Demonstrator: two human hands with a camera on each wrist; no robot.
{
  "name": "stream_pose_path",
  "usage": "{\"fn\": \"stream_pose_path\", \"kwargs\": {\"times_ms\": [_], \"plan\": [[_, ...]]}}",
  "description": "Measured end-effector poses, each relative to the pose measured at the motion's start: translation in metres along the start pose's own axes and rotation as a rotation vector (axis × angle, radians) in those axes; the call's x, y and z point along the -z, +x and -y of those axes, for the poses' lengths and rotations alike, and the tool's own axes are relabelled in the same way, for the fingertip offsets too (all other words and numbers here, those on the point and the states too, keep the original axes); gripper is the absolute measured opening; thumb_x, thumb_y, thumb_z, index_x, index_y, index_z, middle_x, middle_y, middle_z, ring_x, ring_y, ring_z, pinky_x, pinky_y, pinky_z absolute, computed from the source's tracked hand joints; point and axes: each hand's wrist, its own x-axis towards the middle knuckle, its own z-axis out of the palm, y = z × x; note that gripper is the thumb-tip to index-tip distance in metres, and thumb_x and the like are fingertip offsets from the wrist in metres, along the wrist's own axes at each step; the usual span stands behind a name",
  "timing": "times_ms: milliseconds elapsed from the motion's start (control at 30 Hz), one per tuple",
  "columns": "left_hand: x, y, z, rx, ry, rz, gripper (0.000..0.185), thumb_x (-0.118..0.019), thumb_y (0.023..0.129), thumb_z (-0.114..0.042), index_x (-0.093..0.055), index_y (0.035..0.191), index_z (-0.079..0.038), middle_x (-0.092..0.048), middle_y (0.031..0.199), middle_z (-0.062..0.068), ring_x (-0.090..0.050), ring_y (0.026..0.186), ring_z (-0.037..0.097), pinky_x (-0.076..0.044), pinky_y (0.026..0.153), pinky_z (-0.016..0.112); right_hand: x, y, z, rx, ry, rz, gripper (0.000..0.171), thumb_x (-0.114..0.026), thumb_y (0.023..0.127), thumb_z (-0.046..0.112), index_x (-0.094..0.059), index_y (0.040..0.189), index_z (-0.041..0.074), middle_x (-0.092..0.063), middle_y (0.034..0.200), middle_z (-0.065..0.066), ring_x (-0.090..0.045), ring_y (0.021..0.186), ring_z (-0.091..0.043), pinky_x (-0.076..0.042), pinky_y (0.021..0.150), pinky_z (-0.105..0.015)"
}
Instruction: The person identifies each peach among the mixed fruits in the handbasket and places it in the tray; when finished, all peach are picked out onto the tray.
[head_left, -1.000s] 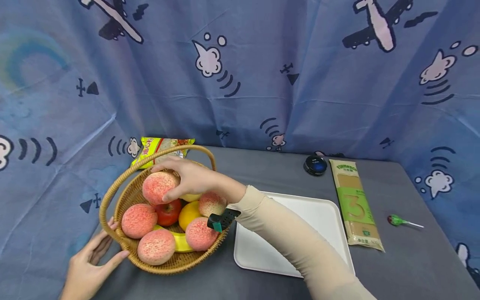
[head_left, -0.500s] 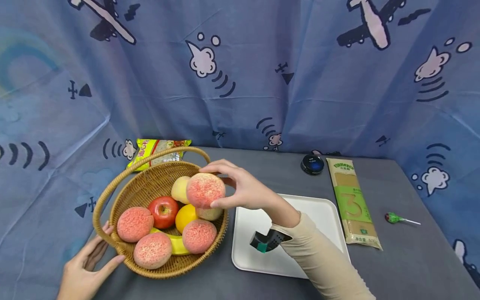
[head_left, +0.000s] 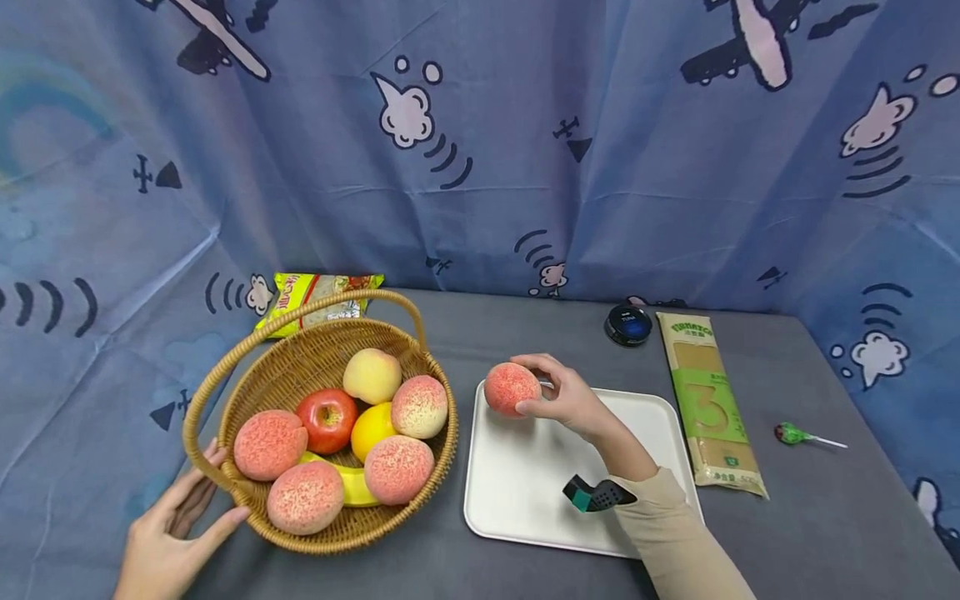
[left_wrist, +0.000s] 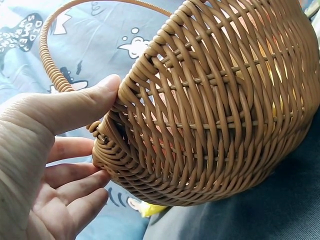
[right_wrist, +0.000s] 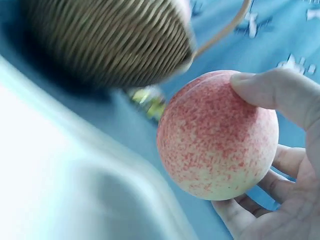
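Gripping the basket (head_left: 333, 547) by its rim beside the foot of the handle (head_left: 197, 410), the left hand (head_left: 163, 533) is at the worktop's (head_left: 802, 546) left edge, thumb on one side, fingers bent on the other. Three peaches lie inside toward the near rim around a banana (head_left: 358, 487); beyond are a yellow fruit (head_left: 372, 430), another peach, an apple (head_left: 327, 422) and a pale fruit (head_left: 372, 376), with bare weave toward the far left rim. A narrow strip of worktop parts basket and tray (head_left: 517, 500). The sleeve (head_left: 678, 533) crosses the tray's near right corner. The lollipop (head_left: 792, 433) lies near the worktop's right edge, well apart from the long packet (head_left: 712, 408) just beside the tray's right edge. At the tray's far left corner the right hand (head_left: 566, 402), partly closed, holds the loose peach (head_left: 512, 390) between thumb and fingers. Past the tray's far edge stands the tin (head_left: 628, 326). By the worktop's far edge, behind the basket, lies the yellow packet (head_left: 318, 300).
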Motion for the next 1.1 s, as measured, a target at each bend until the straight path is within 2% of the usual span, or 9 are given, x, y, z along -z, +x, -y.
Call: {"fn": "stream_pose_path", "kwargs": {"times_ms": [100,233,533,633,767,933,1000,1100], "plan": [[0.000,0.000,0.000,-0.008,-0.003,0.001,0.074,-0.077,0.074,0.006,-0.046,0.140,-0.003,-0.045,0.143,-0.010,-0.044,0.122,-0.013,-0.044,0.097,0.003,0.002,-0.001,-0.020,-0.072,0.017,-0.020,0.064,-0.076,0.080,0.008,-0.048,0.136,0.003,-0.041,0.137,-0.016,-0.051,0.115,-0.026,-0.051,0.093,-0.019],[0.000,0.001,0.001,-0.047,-0.014,-0.004,0.073,-0.076,0.072,0.010,-0.047,0.138,0.000,-0.047,0.142,-0.010,-0.045,0.122,-0.012,-0.045,0.097,0.004,0.003,0.000,-0.037,-0.110,0.007,-0.022,0.063,-0.076,0.080,0.011,-0.048,0.136,0.005,-0.042,0.139,-0.017,-0.050,0.115,-0.027,-0.050,0.092,-0.023],[0.000,0.000,0.005,-0.086,-0.019,0.000,0.073,-0.076,0.070,0.014,-0.048,0.137,0.003,-0.043,0.147,0.001,-0.046,0.122,-0.011,-0.046,0.097,0.007,0.008,0.002,-0.049,-0.099,-0.016,0.033,0.058,-0.069,0.087,0.014,-0.045,0.139,0.006,-0.044,0.139,-0.018,-0.048,0.117,-0.024,-0.049,0.095,-0.026],[0.000,0.001,0.006,-0.096,-0.013,-0.002,0.074,-0.076,0.069,0.015,-0.047,0.137,0.004,-0.044,0.147,0.000,-0.045,0.124,-0.010,-0.046,0.098,0.007,0.010,0.002,-0.050,-0.083,-0.047,0.053,0.058,-0.067,0.089,0.016,-0.043,0.141,0.006,-0.044,0.139,-0.018,-0.048,0.119,-0.025,-0.048,0.097,-0.026],[0.001,0.001,0.007,-0.101,-0.013,-0.006,0.074,-0.076,0.069,0.015,-0.048,0.136,0.004,-0.045,0.146,-0.002,-0.045,0.125,-0.009,-0.046,0.098,0.008,0.010,0.000,-0.048,-0.071,-0.099,0.059,0.063,-0.067,0.090,0.019,-0.039,0.144,0.004,-0.040,0.140,-0.019,-0.047,0.123,-0.032,-0.047,0.103,-0.033],[0.000,0.002,0.006,-0.101,-0.033,-0.004,0.073,-0.075,0.069,0.016,-0.048,0.136,0.003,-0.044,0.146,-0.002,-0.044,0.127,-0.007,-0.046,0.098,0.007,0.010,-0.001,-0.035,0.014,-0.205,0.014,0.070,-0.069,0.088,0.017,-0.034,0.145,-0.001,-0.036,0.144,-0.021,-0.039,0.132,-0.039,-0.035,0.115,-0.051],[0.000,0.001,0.005,-0.103,-0.037,-0.004,0.073,-0.074,0.069,0.017,-0.048,0.136,0.004,-0.044,0.146,-0.001,-0.044,0.127,-0.006,-0.046,0.098,0.007,0.009,-0.001,-0.025,0.076,-0.242,0.005,0.070,-0.069,0.088,0.015,-0.033,0.145,-0.002,-0.036,0.145,-0.021,-0.035,0.135,-0.038,-0.029,0.118,-0.052],[0.000,0.001,0.005,-0.110,-0.030,-0.004,0.074,-0.074,0.069,0.017,-0.047,0.137,0.003,-0.044,0.146,-0.001,-0.044,0.127,-0.007,-0.046,0.098,0.007,0.004,0.001,-0.008,0.150,-0.266,0.022,0.070,-0.071,0.086,0.013,-0.036,0.145,0.002,-0.037,0.146,-0.018,-0.033,0.137,-0.033,-0.028,0.119,-0.048]]}}
